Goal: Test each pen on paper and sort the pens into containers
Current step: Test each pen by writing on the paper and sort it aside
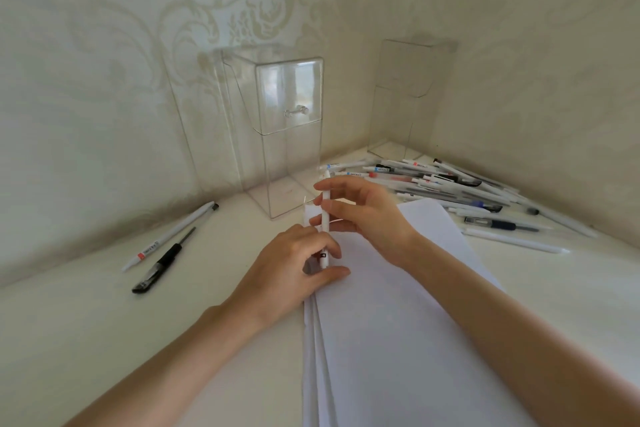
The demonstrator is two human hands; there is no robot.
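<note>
Edges: your paper stack (398,305) runs from the near edge of view to the bench corner, its sheets fanned along the left side
Open room: bare bench (86,322) lies left of the paper, on the near side
Bench: pale and smooth, set into a corner
Room: patterned cream wallpaper (104,45) on both walls
White pen (325,215): roughly upright over the far left corner of the paper, held between both your hands
Left grip (294,260): fingers and thumb curled round the pen's lower end
Right grip (367,208): fingertips pinching the pen's upper part
Around: a white pen with a red band (173,236) and a black pen (162,260) lie side by side on the left
Pen pile (450,184): loose heap right of your hands, touching the paper's far right edge
In the way: the near clear container (277,135) stands just behind your hands; the far clear container (405,97) stands in the corner behind the pile
</note>
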